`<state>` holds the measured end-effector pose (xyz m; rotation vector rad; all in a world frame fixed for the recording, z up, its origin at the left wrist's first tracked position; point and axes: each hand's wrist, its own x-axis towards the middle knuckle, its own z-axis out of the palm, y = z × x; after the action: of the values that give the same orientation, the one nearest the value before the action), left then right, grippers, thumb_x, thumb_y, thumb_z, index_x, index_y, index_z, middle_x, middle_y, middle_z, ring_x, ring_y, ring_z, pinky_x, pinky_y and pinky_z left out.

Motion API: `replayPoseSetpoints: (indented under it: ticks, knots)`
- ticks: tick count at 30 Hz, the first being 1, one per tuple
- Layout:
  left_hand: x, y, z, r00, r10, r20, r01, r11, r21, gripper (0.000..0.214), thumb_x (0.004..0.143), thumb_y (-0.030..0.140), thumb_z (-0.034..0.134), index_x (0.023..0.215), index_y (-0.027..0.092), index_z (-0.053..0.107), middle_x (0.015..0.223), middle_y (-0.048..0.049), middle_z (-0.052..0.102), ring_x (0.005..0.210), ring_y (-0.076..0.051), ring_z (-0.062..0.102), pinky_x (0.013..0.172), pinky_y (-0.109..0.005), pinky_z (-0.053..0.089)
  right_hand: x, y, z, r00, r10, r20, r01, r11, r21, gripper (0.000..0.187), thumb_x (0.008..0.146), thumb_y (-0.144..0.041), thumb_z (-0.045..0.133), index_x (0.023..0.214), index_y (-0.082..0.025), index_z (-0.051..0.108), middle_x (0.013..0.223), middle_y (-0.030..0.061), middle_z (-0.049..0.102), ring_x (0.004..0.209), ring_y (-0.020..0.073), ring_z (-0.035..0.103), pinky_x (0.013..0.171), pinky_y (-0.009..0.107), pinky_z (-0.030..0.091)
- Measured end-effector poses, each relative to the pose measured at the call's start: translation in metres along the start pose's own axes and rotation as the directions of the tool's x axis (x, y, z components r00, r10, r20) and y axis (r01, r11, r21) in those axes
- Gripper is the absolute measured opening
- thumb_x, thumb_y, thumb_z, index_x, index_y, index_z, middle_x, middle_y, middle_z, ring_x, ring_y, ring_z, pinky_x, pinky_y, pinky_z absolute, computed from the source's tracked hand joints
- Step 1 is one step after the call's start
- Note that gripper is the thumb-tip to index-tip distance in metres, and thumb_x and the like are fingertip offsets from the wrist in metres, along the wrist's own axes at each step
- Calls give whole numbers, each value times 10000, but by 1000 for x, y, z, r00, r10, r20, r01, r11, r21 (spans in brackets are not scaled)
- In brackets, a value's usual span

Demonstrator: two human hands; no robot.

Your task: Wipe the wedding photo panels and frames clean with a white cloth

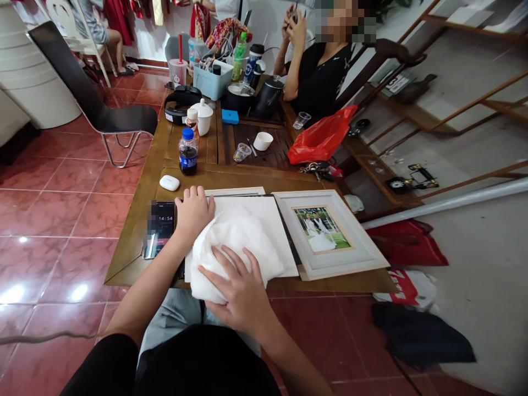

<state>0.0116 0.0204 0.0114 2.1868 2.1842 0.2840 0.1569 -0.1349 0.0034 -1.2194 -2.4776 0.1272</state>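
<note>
White cloth [235,228] bunched on a white board [269,212] at the near edge of the surface [231,177].
The cloth looks light, soft and easily squashed, probably best held by a thick fold; the board seems stiff, best taken by its edges. The right hand [239,286] lies at the cloth's 6 o'clock, fingers spread over it without gripping; the left hand [194,213] rests at 10 o'clock on the board's corner, its grip impossible to tell. A framed photo [358,239] lies at 3 o'clock.
</note>
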Motion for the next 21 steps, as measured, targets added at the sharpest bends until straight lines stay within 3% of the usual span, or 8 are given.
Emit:
replayPoseSetpoints:
  ticks: [11, 21]
  knots:
    - [0, 0, 0, 1000, -3, 2, 3, 1000, 9, 328, 1062, 383, 350, 1151, 161, 575, 1210, -173, 663, 1168, -324, 591, 965, -458, 466, 19, -5, 18, 992, 106, -67, -113, 987, -114, 616, 937, -633, 537, 1472, -328, 573, 1590, 150, 482, 1389, 390, 446, 1166, 629, 209]
    - [0, 0, 2, 1000, 5, -6, -5, 1000, 10, 337, 1065, 382, 338, 1144, 152, 573, 1192, -181, 659, 1175, -329, 585, 971, -448, 452, -7, -10, 10, 994, -84, -69, 80, 994, -72, 604, 928, -683, 529, 1406, -327, 629, 1532, 136, 552, 1354, 347, 477, 1173, 578, 205]
